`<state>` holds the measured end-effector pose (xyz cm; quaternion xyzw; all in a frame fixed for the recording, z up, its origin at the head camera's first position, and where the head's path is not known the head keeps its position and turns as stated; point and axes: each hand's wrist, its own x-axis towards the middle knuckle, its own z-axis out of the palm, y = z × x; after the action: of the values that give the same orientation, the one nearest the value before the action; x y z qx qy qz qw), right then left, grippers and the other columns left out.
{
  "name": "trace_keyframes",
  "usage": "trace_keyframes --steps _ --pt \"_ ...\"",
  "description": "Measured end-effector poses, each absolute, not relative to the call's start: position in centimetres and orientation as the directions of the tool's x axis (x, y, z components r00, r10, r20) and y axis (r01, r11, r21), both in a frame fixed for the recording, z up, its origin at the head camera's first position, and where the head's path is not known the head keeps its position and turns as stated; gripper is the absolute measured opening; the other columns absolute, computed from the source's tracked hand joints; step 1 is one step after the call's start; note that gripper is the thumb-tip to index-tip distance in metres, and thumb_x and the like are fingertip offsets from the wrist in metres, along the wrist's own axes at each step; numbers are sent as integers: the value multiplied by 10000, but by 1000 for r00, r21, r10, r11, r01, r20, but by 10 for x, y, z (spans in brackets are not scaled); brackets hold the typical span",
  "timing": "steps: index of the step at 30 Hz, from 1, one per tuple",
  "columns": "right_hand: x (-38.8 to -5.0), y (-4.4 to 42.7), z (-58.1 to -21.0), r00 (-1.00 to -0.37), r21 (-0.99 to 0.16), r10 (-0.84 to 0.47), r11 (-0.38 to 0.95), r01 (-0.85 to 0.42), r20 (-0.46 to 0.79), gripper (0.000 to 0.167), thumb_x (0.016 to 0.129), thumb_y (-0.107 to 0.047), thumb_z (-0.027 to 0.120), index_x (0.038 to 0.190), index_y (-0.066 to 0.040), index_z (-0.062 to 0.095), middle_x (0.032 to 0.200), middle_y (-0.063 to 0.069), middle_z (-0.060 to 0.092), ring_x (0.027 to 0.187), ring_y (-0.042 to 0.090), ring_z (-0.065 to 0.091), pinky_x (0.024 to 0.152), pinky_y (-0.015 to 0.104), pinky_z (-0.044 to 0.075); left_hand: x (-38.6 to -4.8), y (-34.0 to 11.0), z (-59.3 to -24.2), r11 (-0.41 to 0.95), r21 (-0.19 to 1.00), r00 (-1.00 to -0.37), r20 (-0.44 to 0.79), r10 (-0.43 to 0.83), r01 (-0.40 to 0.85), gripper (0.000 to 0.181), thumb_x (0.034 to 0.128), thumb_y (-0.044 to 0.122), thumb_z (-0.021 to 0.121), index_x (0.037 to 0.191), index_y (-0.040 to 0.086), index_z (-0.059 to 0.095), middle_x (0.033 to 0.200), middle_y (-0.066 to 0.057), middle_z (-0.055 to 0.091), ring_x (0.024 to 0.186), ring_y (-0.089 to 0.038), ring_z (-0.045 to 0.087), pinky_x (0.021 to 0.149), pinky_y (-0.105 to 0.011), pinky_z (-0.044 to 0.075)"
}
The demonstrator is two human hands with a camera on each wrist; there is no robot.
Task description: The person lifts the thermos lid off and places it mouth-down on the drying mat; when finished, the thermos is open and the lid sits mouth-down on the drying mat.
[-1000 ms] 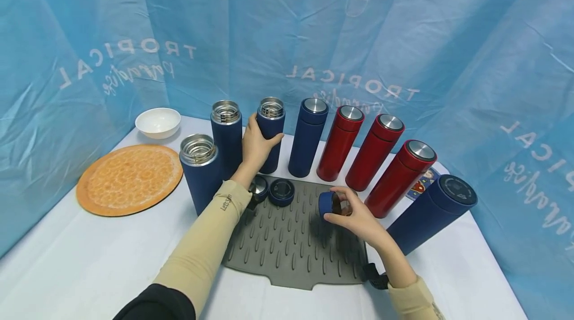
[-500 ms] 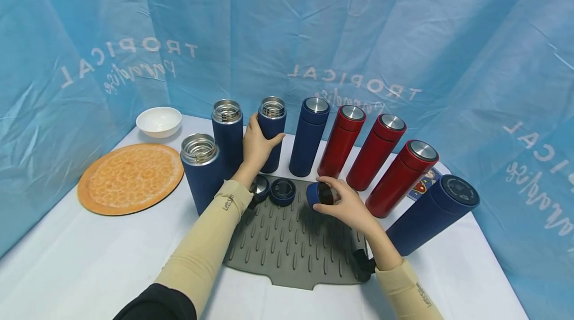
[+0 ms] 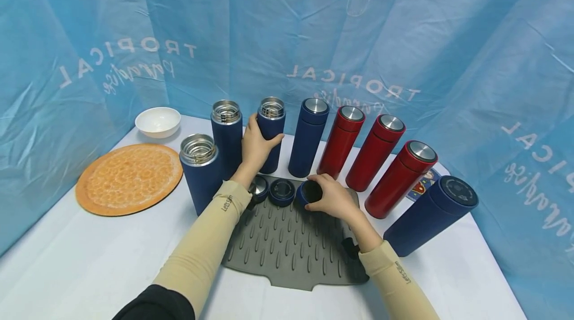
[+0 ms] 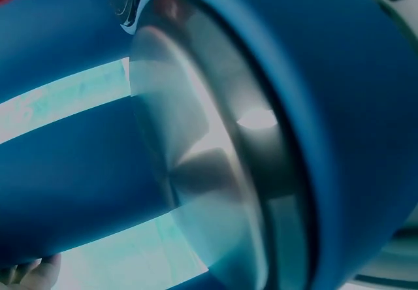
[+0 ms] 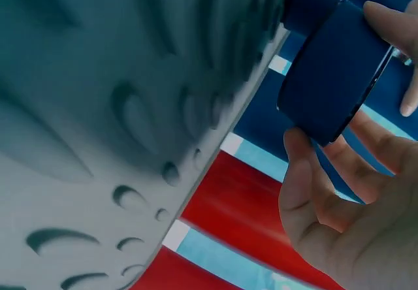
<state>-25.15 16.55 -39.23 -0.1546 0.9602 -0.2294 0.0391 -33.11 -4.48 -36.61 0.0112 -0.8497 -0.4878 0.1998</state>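
Observation:
My left hand (image 3: 256, 145) grips an open blue thermos bottle (image 3: 271, 125) at the back, thumb reaching across its near side. In the right wrist view, my right hand (image 5: 353, 198) holds a blue thermos lid (image 5: 336, 68) between thumb and fingers. The head view shows that lid (image 3: 304, 200) low over the grey ridged mat, its dark hollow side facing up; contact with the mat cannot be told. Just left lie a black-topped lid (image 3: 282, 192) and a steel-topped lid (image 3: 258, 186), partly behind my left forearm. The steel-topped lid (image 4: 196, 166) fills the left wrist view.
Two more uncapped blue bottles (image 3: 226, 140) (image 3: 200, 175) stand left. Capped bottles curve along the right: a blue one (image 3: 308, 140), three red ones (image 3: 341, 145), and a dark-topped blue one (image 3: 430, 215). A white bowl (image 3: 158, 121) and an orange round mat (image 3: 130, 178) lie farther left.
My right hand has moved left with the lid, bringing it beside the other lids and tipping its hollow side upward. My left hand stays on the bottle.

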Motion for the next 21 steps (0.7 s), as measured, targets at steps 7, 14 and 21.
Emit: trace_keyframes --steps 7,14,21 --pt "-258 165 -399 -945 -433 -325 856 -281 -28 710 645 -250 821 1282 -122 533 1274 117 517 1072 271 537 838 465 482 -331 -44 -366 524 833 -918 333 -216 178 885 759 346 749 1424 62 238 1391 -200 371 1214 -367 440 986 -472 370" --pt "-260 162 -402 -940 -403 -336 869 -285 -60 701 658 -251 815 1289 -129 535 1267 125 518 1047 268 538 823 453 481 -330 -44 -366 525 831 -917 336 -214 182 881 764 350 745 1424 62 238 1388 -203 372 1210 -367 442 986 -470 369" --pt "-262 161 -405 -943 -367 -325 888 -277 -75 702 657 -274 819 1290 -152 540 1278 121 512 1063 278 529 825 454 474 -331 -44 -367 532 827 -915 340 -216 182 878 765 356 742 1422 62 239 1384 -203 376 1205 -370 446 981 -476 373"
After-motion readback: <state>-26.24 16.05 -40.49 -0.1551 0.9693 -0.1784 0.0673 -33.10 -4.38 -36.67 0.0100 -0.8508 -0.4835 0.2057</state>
